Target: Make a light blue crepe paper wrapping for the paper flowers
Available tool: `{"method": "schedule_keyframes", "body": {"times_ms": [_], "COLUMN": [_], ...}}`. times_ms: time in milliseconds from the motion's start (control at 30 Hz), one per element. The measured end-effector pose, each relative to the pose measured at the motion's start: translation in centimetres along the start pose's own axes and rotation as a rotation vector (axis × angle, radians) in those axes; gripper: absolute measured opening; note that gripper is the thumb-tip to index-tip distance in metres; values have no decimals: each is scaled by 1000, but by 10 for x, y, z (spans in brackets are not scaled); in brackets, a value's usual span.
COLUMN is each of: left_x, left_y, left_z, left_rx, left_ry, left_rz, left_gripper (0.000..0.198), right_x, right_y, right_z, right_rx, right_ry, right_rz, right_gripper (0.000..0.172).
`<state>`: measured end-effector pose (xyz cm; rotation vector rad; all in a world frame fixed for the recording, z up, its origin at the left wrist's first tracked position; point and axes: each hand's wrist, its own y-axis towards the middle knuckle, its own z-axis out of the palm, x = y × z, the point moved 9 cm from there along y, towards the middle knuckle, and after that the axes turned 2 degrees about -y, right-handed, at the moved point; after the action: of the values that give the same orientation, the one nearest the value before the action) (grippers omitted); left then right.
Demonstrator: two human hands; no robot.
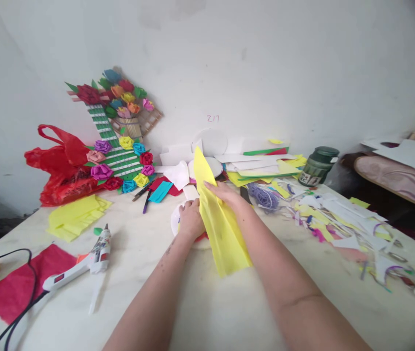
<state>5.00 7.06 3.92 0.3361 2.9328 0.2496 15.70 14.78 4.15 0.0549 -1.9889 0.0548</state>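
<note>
A long yellow sheet (225, 239), looking like crepe paper or thin cloth, stands tilted with a pointed top. My right hand (225, 194) is closed on its upper part, the thumb lying over the front. My left hand (191, 219) is low on the table against the sheet's left edge, its fingers curled over a white round piece (174, 222). Something red shows just beneath that hand. The sheet and the hand itself hide most of what the left fingers hold.
At left are a glue gun (99, 253) with cable, red cloth-like sheet (31, 280), yellow sheets (77, 217) and red bag (61, 165). Paper-flower decorations (119, 161) lean on the wall. A dark jar (319, 166), purple yarn (263, 196) and paper scraps (342, 229) lie right.
</note>
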Motion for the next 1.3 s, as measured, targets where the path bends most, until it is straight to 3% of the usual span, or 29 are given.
{"method": "schedule_keyframes", "body": {"times_ms": [233,500,867,1100,1300], "left_x": [-2,1,3,2,3], "left_y": [-1,0,1,-1,-2], "left_z": [0,0,4,0,-2], "left_rx": [5,-42,-3,-3,-31], "left_ry": [16,-10,-16,-71,-88], "left_rz": [0,13,13,11,20], "left_gripper": [42,44,41,44,43], "right_x": [3,-4,-12,-13,-8], "right_y": [0,0,-7,-8,-5], "right_z": [-5,0,-1,0,-6], "right_rx": [-23,-91,-256,-271,-269], "right_ry": [-239,-514,-576,-577,-604], "right_rz": [-43,9,73,104,89], "right_gripper": [54,78,79,75,56]}}
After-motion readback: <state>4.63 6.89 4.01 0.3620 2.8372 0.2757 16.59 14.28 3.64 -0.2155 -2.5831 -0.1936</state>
